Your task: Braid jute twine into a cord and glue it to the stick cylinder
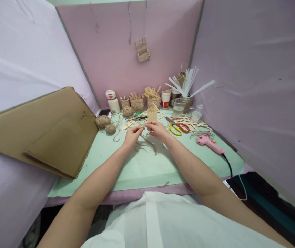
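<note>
Both my hands meet above the middle of the green table (137,168). My left hand (132,135) pinches a length of brown twine (147,142) between thumb and fingers. My right hand (157,130) is closed on the same twine, close to the left hand. Loose ends of the twine hang down and trail on the table below the hands. A small piece made of wooden sticks (152,113) stands just behind my right hand.
Balls of twine (103,121) lie at the left, next to a large cardboard sheet (46,131). Scissors (178,128), a pink glue gun (211,144) with its cord, loose sticks, cups and small baskets fill the back and right. Purple walls enclose the table.
</note>
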The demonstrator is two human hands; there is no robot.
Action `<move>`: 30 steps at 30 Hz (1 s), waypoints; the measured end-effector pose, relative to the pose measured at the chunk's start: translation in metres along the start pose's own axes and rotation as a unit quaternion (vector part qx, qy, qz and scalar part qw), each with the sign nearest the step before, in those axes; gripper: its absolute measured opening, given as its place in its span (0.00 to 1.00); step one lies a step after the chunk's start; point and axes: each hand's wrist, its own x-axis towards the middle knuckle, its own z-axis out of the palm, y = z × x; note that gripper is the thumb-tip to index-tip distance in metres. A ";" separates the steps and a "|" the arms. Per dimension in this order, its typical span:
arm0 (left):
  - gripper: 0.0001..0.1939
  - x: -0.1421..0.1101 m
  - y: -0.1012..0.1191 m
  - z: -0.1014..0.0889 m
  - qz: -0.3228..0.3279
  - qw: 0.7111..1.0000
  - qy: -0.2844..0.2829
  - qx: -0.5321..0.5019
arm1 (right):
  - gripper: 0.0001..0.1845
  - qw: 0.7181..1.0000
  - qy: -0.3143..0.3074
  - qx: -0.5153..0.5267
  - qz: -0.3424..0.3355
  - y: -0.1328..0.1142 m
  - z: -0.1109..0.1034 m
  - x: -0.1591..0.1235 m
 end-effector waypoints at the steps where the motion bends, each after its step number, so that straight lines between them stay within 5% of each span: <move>1: 0.14 0.000 0.000 0.000 0.001 1.000 0.003 -0.001 | 0.13 1.000 -0.011 0.013 0.003 -0.001 0.000 -0.001; 18: 0.10 -0.002 0.001 0.002 0.022 1.000 -0.009 0.003 | 0.10 0.982 -0.103 0.127 0.097 -0.011 -0.003 -0.005; 24: 0.10 -0.003 0.002 0.002 0.025 0.999 0.012 0.040 | 0.11 0.999 -0.035 -0.017 0.008 -0.003 0.000 -0.004; 30: 0.10 -0.004 0.001 0.001 0.050 0.995 0.018 0.078 | 0.10 0.984 0.043 -0.146 -0.095 0.006 0.001 0.000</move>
